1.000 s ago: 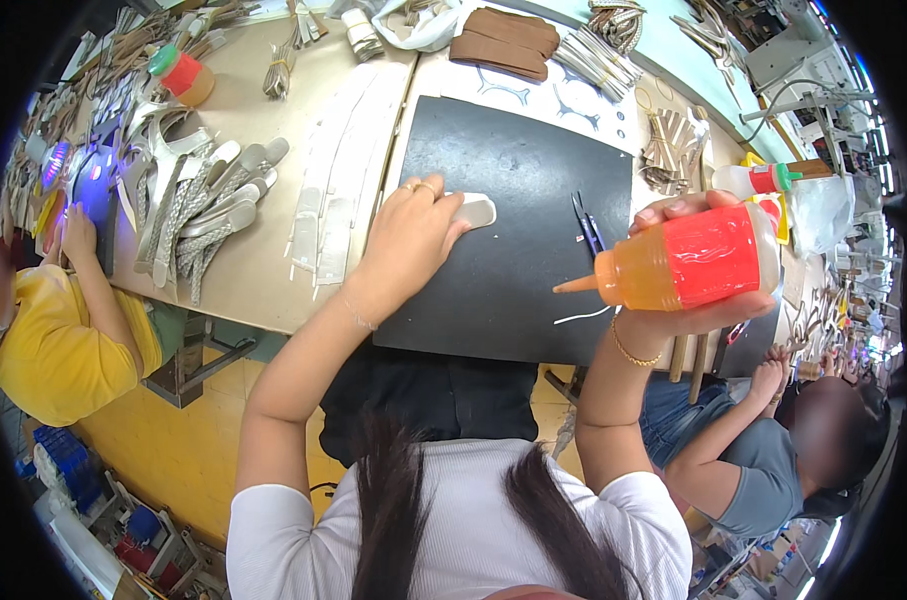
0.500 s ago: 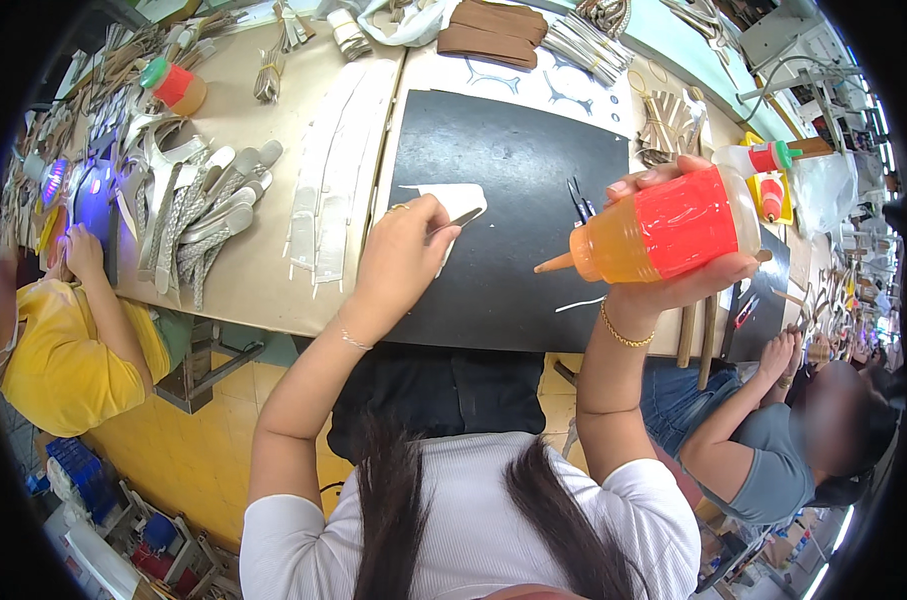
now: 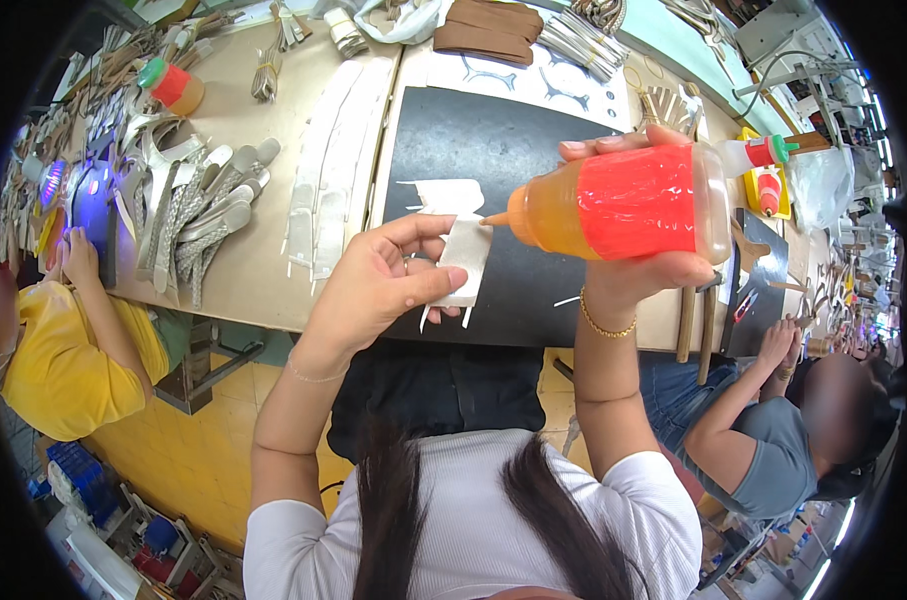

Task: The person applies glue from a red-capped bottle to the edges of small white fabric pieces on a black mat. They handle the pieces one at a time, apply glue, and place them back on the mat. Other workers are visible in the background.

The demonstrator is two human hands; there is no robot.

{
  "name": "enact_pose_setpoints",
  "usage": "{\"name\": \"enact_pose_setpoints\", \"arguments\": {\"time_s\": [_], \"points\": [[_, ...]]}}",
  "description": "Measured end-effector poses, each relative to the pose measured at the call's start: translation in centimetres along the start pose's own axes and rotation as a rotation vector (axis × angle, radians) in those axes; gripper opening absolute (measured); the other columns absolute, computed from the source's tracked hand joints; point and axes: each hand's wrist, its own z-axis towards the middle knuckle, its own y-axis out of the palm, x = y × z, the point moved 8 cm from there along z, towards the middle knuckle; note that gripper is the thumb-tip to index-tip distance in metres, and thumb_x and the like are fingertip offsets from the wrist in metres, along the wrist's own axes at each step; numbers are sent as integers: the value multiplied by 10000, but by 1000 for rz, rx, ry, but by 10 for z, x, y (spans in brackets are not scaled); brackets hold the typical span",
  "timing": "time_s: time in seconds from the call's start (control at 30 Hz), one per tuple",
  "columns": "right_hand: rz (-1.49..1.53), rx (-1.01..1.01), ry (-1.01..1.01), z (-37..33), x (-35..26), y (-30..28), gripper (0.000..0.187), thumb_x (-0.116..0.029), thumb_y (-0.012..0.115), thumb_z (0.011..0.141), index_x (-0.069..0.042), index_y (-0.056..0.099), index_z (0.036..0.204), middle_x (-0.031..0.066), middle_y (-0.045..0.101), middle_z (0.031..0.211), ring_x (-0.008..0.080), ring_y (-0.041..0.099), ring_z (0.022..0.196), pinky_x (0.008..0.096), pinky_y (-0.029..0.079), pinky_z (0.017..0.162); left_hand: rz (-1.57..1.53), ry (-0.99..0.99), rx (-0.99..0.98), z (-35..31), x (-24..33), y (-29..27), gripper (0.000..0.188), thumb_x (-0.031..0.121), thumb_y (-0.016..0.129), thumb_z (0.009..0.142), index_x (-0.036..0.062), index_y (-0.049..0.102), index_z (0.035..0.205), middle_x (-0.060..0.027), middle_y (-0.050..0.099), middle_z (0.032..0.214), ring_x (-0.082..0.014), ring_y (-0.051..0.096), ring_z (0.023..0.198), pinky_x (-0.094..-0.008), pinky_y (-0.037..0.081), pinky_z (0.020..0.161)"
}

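My left hand [image 3: 388,280] pinches a small pale off-white piece [image 3: 467,258] of sheet material with thin strips hanging from its lower edge. My right hand [image 3: 643,270] is wrapped around a squeeze bottle [image 3: 563,215] of amber liquid with a red label, tipped on its side. Its narrow orange nozzle points left, and the tip is at the upper right edge of the pale piece; whether it touches I cannot tell. Just beyond, another white piece [image 3: 443,193] with thin strips lies on the black mat [image 3: 413,150].
Long pale strips [image 3: 318,190] lie left of the mat, beside a heap of braided straps [image 3: 208,220]. A green-capped bottle [image 3: 173,87] stands farther left. Brown strips [image 3: 488,30] lie at the back. Wooden-handled tools [image 3: 685,325] are at right. People work on both sides.
My left hand has lifted and turned, now showing the pale piece's flat face. The bottle has moved left, bringing its nozzle to that piece. A second white piece is now visible on the mat.
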Motion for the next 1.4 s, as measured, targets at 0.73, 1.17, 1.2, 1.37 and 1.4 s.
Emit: {"name": "enact_pose_setpoints", "arguments": {"time_s": [0.73,1.17,1.2,1.37,1.4], "points": [[440,-233,-239,4,-18,6,1117,-872,448,610,51,375,1235,204,569,999,360,612,887,479,514,780,-25,-58,-74,-6,4,4,389,21,648,819,-87,517,1169,-105,652,835,-103,624,604,-197,504,532],[324,-316,-132,-11,3,25,1157,-850,541,536,29,350,1262,202,564,1060,360,607,934,480,499,826,-2,-88,-78,-11,5,2,280,56,666,821,-70,579,1055,-93,652,801,-105,623,599,-202,509,549],[316,-318,-127,-11,4,25,1159,-847,549,532,29,349,1264,201,564,1062,360,607,935,482,497,829,5,-87,-77,-11,5,2,277,57,665,821,-70,580,1052,-92,650,799,-106,622,598,-203,509,549],[336,-333,-96,-16,9,24,1153,-825,585,534,30,347,1269,194,558,1071,349,594,949,490,488,837,-15,-98,-86,-11,4,5,269,67,665,823,-74,581,1036,-100,647,801,-116,620,594,-218,510,550],[326,-332,-63,-17,12,24,1145,-819,593,540,30,350,1268,190,551,1078,343,585,959,490,484,841,-19,-91,-78,-11,4,3,269,68,665,823,-76,580,1033,-102,645,800,-120,620,593,-222,511,550]]}}
